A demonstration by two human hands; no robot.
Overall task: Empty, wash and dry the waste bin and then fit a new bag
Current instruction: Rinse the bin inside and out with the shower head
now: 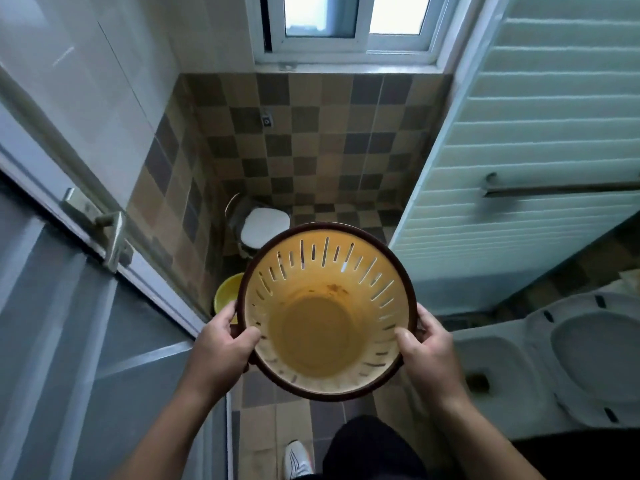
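Close below my camera, I hold the bin [325, 313] out over the tiled floor [329, 414], its mouth turned up to me. It is a round yellow bin with a dark brown rim, narrow slots cut all round its wall, and a solid bottom; I see no bag and no waste in it, only a few brown specks and a smear high on the far inner wall. My left hand [221, 344] is clamped on the rim at the left, thumb hooked over the inside and fingers curled round the outside. My right hand [426, 344] grips the rim at the right the same way, thumb inside. Both forearms reach up from the bottom edge, roughly level, elbows out of view. Under the bin I see a dark trouser leg and a white shoe [298, 459]. Room is tight: the open door [69, 306] with its metal handle [110, 237] stands along my left, and the toilet [568, 355], seat down, sits close on my right. Just past my left hand a yellow basin [227, 292] shows on the floor, partly hidden by the bin. Beyond the bin a pedal bin [263, 223] with a white lid stands against the chequered wall tiles. Farther right a white slatted panel [540, 140] carries a rail [554, 188], and a window [346, 26] sits above.
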